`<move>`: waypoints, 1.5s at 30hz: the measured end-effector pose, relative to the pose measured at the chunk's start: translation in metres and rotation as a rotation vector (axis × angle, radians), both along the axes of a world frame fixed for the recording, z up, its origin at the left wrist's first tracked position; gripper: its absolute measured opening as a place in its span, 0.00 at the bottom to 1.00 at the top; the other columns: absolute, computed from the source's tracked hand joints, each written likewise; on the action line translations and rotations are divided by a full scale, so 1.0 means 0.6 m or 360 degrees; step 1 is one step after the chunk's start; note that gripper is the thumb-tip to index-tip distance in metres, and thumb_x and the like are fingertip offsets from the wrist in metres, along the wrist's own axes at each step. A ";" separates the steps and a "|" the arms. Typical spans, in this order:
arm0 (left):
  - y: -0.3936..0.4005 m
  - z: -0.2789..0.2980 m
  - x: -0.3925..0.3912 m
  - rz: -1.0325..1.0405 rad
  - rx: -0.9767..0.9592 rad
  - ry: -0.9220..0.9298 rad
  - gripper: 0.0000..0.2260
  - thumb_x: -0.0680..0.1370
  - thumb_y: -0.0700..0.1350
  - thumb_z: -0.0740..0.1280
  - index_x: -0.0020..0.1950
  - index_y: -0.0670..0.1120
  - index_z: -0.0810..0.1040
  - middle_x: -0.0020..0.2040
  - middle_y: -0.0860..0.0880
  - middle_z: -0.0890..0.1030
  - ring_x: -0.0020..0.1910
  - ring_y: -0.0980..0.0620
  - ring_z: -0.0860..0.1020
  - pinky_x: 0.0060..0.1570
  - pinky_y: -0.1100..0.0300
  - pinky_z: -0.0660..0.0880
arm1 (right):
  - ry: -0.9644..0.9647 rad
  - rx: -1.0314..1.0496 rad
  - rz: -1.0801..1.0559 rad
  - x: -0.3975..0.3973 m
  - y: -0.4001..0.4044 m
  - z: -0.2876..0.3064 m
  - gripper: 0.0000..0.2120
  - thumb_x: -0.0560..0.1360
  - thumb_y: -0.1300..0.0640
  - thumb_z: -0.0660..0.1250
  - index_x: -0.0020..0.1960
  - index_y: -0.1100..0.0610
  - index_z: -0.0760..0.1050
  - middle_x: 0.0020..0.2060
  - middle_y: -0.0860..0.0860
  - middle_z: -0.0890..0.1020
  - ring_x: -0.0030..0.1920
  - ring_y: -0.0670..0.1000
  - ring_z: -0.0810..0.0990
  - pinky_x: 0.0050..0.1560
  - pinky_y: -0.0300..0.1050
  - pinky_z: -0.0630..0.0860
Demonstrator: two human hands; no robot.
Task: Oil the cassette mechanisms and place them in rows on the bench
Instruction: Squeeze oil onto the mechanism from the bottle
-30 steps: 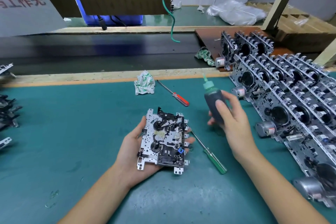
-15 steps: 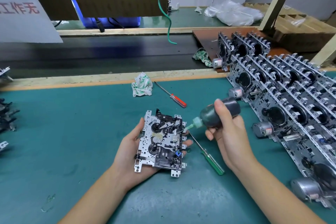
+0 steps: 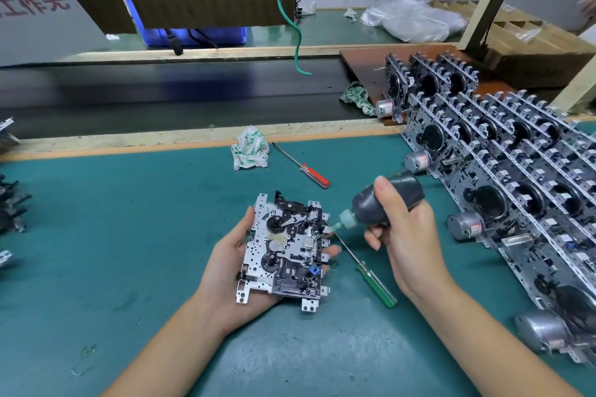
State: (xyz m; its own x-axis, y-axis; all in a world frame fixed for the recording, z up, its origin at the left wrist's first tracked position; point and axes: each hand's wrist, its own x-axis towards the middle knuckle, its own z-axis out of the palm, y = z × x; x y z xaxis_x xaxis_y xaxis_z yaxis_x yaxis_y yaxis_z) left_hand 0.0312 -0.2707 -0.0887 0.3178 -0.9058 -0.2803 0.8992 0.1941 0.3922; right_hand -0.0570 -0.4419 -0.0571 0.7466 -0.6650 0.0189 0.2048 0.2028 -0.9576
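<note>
Near the middle of the desk point(image 3: 96, 235), one cassette mechanism point(image 3: 283, 251) lying flat on the left hand point(image 3: 232, 267), fingers cupped under it and gripping its edges. Right hand point(image 3: 406, 235) wrapped round the oil bottle point(image 3: 383, 205), tipped over, nozzle touching the mechanism's right side. Oiling under way, by the look of it. Along the right edge, rows of mechanisms point(image 3: 503, 177) standing packed together, so plenty done. Left to do: finishing this one, adding it to a row. At the left edge, a few more mechanisms point(image 3: 13, 203), presumably waiting.
</note>
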 end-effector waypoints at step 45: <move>0.005 0.007 -0.007 -0.0521 -0.0092 -0.0404 0.39 0.72 0.70 0.59 0.70 0.42 0.72 0.70 0.35 0.69 0.64 0.35 0.72 0.67 0.36 0.61 | 0.0236 -0.1956 -0.0136 -0.041 -0.034 0.031 0.09 0.72 0.60 0.65 0.52 0.53 0.76 0.42 0.45 0.79 0.44 0.47 0.76 0.51 0.40 0.68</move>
